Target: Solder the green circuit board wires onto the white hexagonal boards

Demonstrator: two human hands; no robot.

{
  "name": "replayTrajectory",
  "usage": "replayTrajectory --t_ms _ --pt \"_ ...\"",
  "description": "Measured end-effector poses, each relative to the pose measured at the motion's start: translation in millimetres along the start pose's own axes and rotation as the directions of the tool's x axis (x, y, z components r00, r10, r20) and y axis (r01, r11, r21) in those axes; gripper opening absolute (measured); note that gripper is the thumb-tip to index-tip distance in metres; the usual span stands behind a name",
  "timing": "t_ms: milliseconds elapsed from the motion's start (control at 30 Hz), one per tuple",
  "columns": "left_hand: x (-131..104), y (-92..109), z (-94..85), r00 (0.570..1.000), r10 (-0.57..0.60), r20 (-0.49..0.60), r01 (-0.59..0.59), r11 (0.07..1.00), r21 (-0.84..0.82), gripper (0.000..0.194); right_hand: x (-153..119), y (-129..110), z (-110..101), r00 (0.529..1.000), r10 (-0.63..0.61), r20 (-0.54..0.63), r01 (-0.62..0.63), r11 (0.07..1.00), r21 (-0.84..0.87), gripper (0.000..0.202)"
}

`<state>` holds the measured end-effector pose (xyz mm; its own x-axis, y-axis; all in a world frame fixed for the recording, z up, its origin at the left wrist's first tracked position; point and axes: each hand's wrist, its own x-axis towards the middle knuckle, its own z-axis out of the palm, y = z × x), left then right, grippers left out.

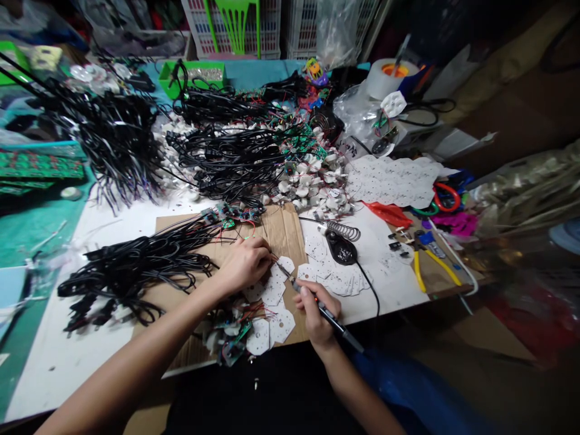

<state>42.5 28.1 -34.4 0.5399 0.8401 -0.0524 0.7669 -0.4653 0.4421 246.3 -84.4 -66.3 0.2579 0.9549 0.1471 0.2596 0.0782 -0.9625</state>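
Observation:
In the head view my right hand (pixel 318 311) grips a soldering iron (pixel 334 321) like a pen, its tip pointing up and left over a white circuit board (pixel 274 284). My left hand (pixel 248 261) is closed just left of the tip, pinching what look like thin wires (pixel 273 258) that meet the board. More white boards (pixel 281 325) lie below on a cardboard sheet (pixel 283 226). Beside my left forearm is a bundle of black cables (pixel 149 266). Green boards with red wires (pixel 238 331) sit under my left wrist.
A coiled iron stand (pixel 343 231) and a black corded piece (pixel 341 249) lie to the right. Farther right are yellow-handled pliers (pixel 435 269) and a sheet of white boards (pixel 393 181). Cable heaps (pixel 226 151) fill the back, near a green bin (pixel 193 78).

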Motion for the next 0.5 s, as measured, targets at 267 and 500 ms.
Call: replayTrajectory --t_ms 267,500 --pt "0.2 1.5 -1.2 1.0 -0.007 0.011 0.007 1.0 -0.003 0.017 -0.2 -0.2 0.5 1.0 -0.026 0.013 0.026 0.999 -0.018 0.027" --pt "1.1 2.9 -2.5 1.0 -0.015 0.011 0.015 1.0 0.01 0.018 -5.2 -3.2 1.6 0.997 -0.073 0.018 0.075 0.992 -0.105 0.025"
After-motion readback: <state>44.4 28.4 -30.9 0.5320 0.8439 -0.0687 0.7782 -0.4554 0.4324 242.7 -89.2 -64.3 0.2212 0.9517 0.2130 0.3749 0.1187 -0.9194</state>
